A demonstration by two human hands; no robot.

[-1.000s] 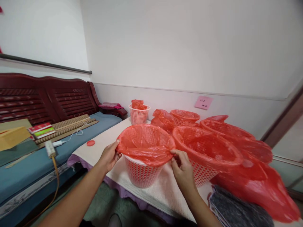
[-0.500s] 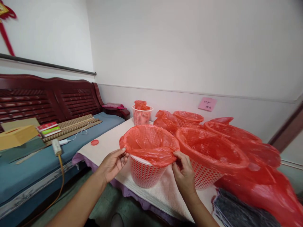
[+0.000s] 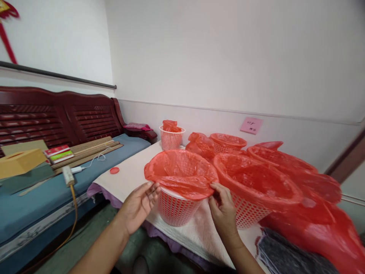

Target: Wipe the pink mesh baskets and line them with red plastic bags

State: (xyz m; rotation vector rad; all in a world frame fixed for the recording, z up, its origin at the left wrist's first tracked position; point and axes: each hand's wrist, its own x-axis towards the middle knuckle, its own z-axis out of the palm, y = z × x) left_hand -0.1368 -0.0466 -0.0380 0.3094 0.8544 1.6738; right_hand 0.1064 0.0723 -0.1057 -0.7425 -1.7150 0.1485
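A thin red plastic bag (image 3: 182, 184) lines a pink perforated basket (image 3: 178, 211), its top folded outward over the rim. At the front a strip of the white rim shows below the bag's edge. My left hand (image 3: 141, 205) has its thumb and fingertips at the bag's lower edge, front left, with the fingers curled together. On the right side of the rim, my right hand (image 3: 224, 207) pinches the bag's edge between thumb and fingers. Close to that hand stands a larger lined basket (image 3: 251, 211).
Behind are a small white-rimmed basket (image 3: 171, 141) and another lined basket (image 3: 228, 142). Red bags (image 3: 316, 232) and a dark folded cloth (image 3: 291, 253) lie at right. A red lid (image 3: 114, 170) rests on the white table cover (image 3: 128, 182). A cushioned wooden bench (image 3: 134, 142) stands left.
My left hand has shifted slightly right along the front of the rim, and its fingers have drawn closer together. My right hand keeps its place on the bag's edge.
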